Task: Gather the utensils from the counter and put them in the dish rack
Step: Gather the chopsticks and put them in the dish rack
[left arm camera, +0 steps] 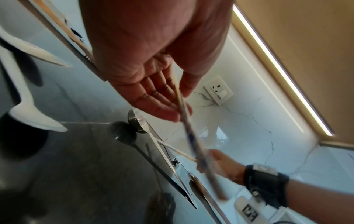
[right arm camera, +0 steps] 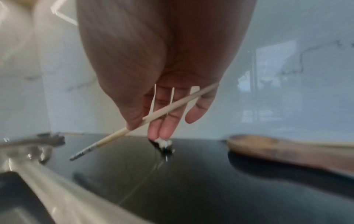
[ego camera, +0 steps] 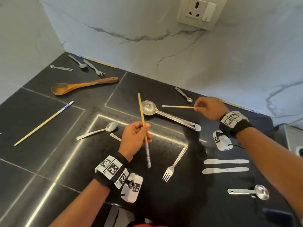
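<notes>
My left hand pinches a wooden chopstick with a blue-patterned end, held above the black counter; the same chopstick crosses the left wrist view. My right hand pinches a second chopstick by its thin end, level over a steel ladle; the right wrist view shows that chopstick between thumb and fingers. Loose on the counter lie a wooden spoon, a third chopstick, a steel spoon, a fork and two knives. No dish rack is in view.
At the back left corner lie a small spoon, a fork, a measuring spoon and a chopstick. More measuring spoons lie right. A chopstick lies along the marble wall, under a socket.
</notes>
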